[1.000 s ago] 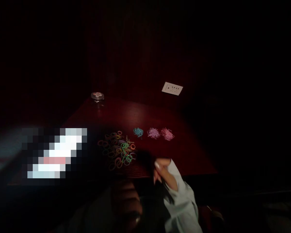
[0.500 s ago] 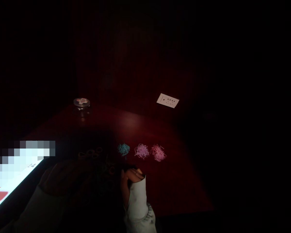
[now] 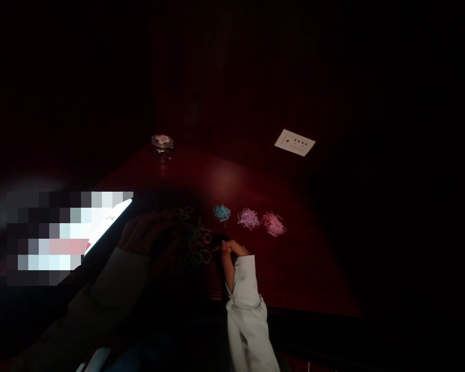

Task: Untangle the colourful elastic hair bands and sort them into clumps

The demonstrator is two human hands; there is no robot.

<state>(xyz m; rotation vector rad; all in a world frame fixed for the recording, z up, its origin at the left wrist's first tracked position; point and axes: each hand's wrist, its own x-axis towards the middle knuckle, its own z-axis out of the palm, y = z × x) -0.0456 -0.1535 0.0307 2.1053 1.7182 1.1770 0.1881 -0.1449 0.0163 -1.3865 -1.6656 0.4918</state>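
My right hand (image 3: pixel 232 249) rests at the right edge of a loose, dim heap of ring-shaped bands (image 3: pixel 196 237). Its fingers are curled with the thumb close to them, and whatever they may pinch is hidden. My left hand (image 3: pixel 141 232) lies in deep shadow at the heap's left side, its fingers too dark to read. Beyond my right hand sit three small piles of thin bands in a row: a teal pile (image 3: pixel 221 213), a lilac pile (image 3: pixel 248 218) and a pink pile (image 3: pixel 274 223). An orange-red ring (image 3: pixel 206 238) shows near my right fingertips.
A glowing screen (image 3: pixel 108 219), partly pixelated, stands left of my left hand. A clear lidded jar (image 3: pixel 162 144) is at the back left of the dark red table (image 3: pixel 294 268). A white socket plate (image 3: pixel 295 142) is on the surface behind. Most surroundings are black.
The view has shifted, so everything appears farther right and mostly higher. My right hand has turned slightly, its thumb now more visible beside the bands. The three piles look unchanged.
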